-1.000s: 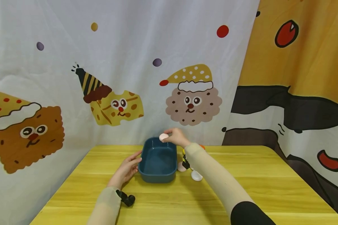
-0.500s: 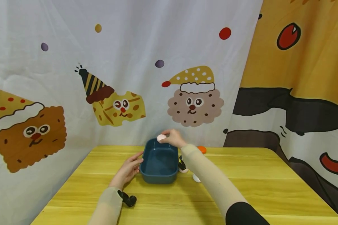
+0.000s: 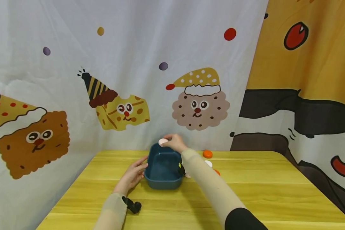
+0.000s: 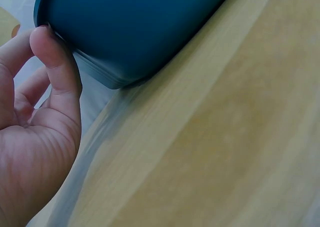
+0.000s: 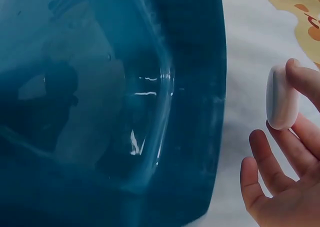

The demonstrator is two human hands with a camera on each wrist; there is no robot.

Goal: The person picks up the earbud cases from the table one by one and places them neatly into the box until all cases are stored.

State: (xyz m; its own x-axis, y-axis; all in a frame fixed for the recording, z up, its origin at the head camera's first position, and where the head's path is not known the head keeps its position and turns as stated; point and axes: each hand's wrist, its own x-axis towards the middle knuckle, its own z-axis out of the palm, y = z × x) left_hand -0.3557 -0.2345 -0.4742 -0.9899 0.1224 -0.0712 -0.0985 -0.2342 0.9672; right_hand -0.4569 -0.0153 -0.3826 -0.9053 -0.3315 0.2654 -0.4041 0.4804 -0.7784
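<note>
A deep blue rectangular tub [image 3: 164,184] stands on the table. At its left side is my left hand [image 3: 132,174], fingers extended along the outer wall. The left wrist view has its thumb [image 4: 46,47] touching the tub near the rim. Over the tub's far end, my right hand [image 3: 176,143] pinches a pale pink, rounded, flat piece [image 3: 162,142]. Seen edge-on in the right wrist view, this smooth pale piece [image 5: 283,98] sits between thumb and fingertips, apart from the tub. Glossy reflections show on the tub's inside; no pieces are visible there.
Right of the tub, partly behind my right forearm, lie an orange piece [image 3: 207,154], a white piece [image 3: 208,163], another orange piece [image 3: 217,172] and a pale pink piece [image 3: 187,175]. A cartoon-printed curtain [image 3: 132,48] hangs directly behind the wooden table [image 3: 166,210].
My right hand has shifted slightly left over the tub's far end, still pinching the pale piece. The forearm's shift uncovers orange and white pieces. My left hand stays at the tub's side.
</note>
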